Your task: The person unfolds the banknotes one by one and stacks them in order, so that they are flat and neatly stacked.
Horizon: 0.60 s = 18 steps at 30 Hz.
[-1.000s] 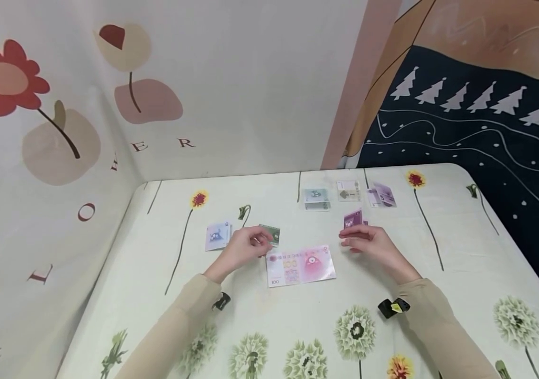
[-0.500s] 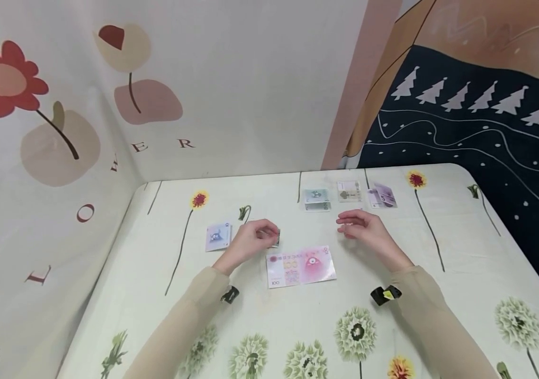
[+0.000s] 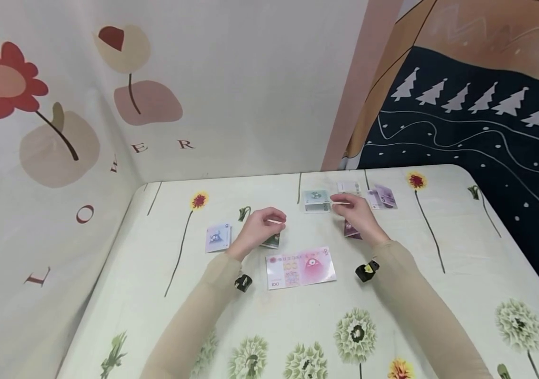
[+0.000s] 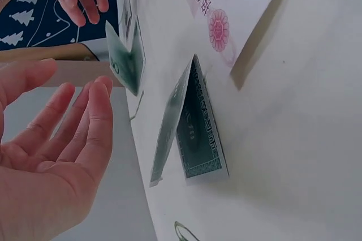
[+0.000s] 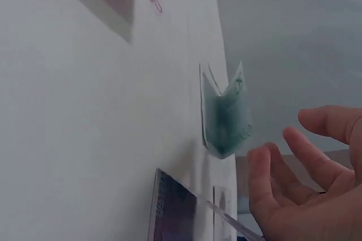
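My left hand (image 3: 261,227), fingers relaxed and holding nothing, hovers over a folded green note (image 3: 271,240); the left wrist view shows that green note (image 4: 198,128) standing like a tent beside the hand (image 4: 56,145). My right hand (image 3: 356,213), empty with loosely bent fingers, is above a folded purple-red note (image 3: 351,229) and just right of a folded teal note (image 3: 316,201). In the right wrist view the teal note (image 5: 223,119) stands partly unfolded near the fingertips of the hand (image 5: 317,179). A flat pink 100 note (image 3: 300,268) lies nearer the body.
A folded blue note (image 3: 218,238) lies left of the left hand. At the back are a pale note (image 3: 348,187), partly covered by the right hand, and a folded violet note (image 3: 383,197). A patterned cloth (image 3: 307,310) covers the table; curtains hang behind it.
My right hand has moved up and left from the purple-red note towards the teal one. The left hand has let go of the green note and shifted right and slightly up.
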Tool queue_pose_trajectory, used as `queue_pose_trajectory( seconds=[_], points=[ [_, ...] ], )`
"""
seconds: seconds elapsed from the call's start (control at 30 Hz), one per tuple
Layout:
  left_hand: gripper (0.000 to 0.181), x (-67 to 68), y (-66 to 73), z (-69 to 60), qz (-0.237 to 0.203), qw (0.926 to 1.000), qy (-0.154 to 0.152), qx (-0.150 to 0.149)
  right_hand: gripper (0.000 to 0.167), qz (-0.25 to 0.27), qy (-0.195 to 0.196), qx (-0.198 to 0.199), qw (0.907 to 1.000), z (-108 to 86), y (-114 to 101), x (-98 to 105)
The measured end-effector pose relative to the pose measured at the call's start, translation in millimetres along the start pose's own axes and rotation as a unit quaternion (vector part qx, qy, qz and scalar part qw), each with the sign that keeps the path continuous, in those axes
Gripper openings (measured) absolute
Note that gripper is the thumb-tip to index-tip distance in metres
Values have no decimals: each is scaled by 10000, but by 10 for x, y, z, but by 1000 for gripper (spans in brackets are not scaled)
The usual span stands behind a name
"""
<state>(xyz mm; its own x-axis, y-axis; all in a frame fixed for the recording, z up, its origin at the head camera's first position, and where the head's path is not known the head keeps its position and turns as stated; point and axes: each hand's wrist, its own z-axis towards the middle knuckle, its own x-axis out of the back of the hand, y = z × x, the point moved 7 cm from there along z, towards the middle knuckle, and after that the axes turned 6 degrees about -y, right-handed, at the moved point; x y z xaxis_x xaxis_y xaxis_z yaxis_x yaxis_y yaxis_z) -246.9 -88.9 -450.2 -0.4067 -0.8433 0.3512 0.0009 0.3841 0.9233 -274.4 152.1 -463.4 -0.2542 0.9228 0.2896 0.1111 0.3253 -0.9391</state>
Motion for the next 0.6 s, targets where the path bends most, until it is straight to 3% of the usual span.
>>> queue_pose_trajectory(
  seconds=[0.17, 0.3, 0.5, 0.6],
  points=[
    [33, 16, 28, 56, -149, 9999, 64, -52, 38, 28, 147, -37, 9999, 174, 35, -65],
    [37, 28, -33, 180, -161, 9998, 146, 9, 38, -257, 120, -192, 9994, 267, 64, -105],
    [38, 54, 15, 263, -221, 9994, 262, 77, 39, -598, -10, -506, 9969, 386, 194, -112],
    [38, 58, 49, 284, -238, 9992, 314, 98, 39, -855, -2, -356, 9957, 459, 250, -113]
  ],
)
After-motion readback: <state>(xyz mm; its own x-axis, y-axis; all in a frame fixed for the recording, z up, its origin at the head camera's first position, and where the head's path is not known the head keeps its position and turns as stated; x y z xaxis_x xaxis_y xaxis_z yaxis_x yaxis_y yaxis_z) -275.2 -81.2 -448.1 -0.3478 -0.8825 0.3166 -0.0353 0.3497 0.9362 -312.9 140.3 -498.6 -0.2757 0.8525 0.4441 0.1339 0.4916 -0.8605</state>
